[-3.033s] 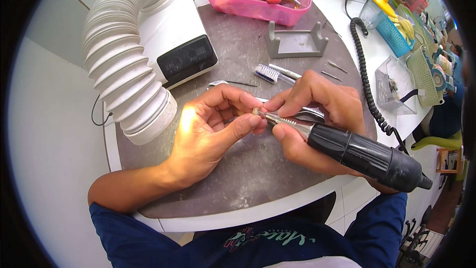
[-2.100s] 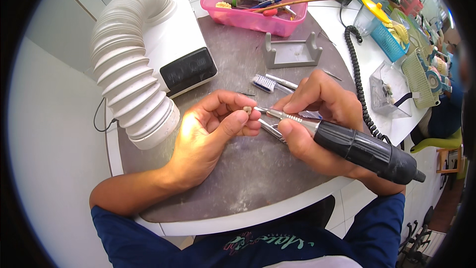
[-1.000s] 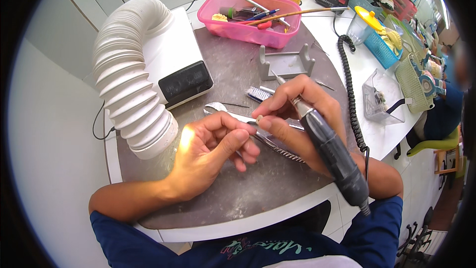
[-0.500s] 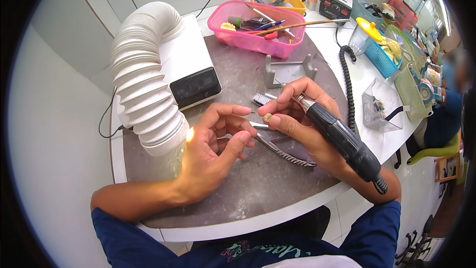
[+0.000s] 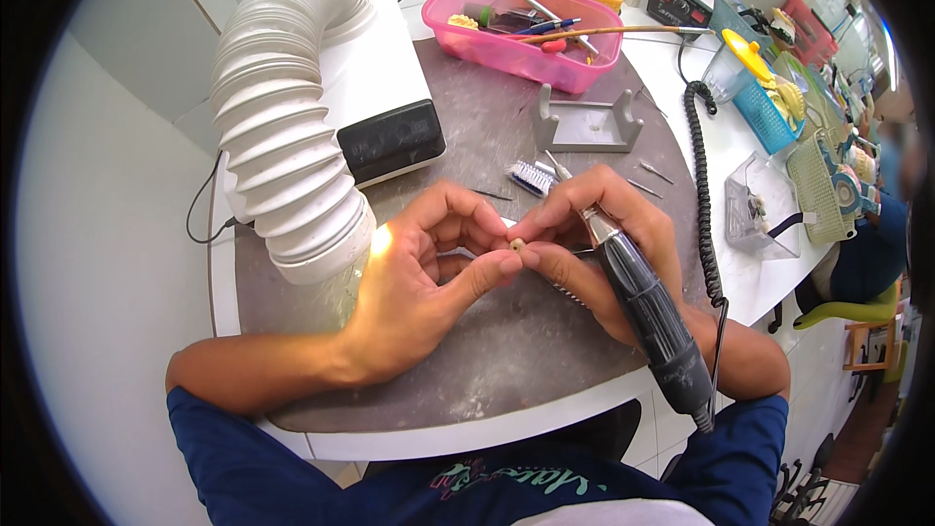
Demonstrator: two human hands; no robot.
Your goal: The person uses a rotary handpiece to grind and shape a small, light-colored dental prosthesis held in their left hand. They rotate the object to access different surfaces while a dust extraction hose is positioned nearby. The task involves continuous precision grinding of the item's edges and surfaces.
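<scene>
My left hand (image 5: 429, 273) and my right hand (image 5: 594, 253) meet over the grey work mat (image 5: 506, 351). Between the fingertips of both hands sits a tiny beige tooth-like piece (image 5: 517, 246). My right hand also grips a black and silver rotary handpiece (image 5: 643, 307), its thin tip pointing up and away from the piece and its body running back along my forearm. A coiled black cord (image 5: 703, 205) hangs from its rear end.
A white ribbed suction hose (image 5: 287, 136) with a lit mouth ends left of my hands, joined to a white box (image 5: 375, 102). Behind are a small brush (image 5: 531, 175), a grey handpiece stand (image 5: 587, 124), a pink tray of tools (image 5: 526, 34) and several baskets at right.
The handpiece has swung from lying across toward the piece to pointing up and away. Both hands now pinch the small piece together, closer to the hose mouth.
</scene>
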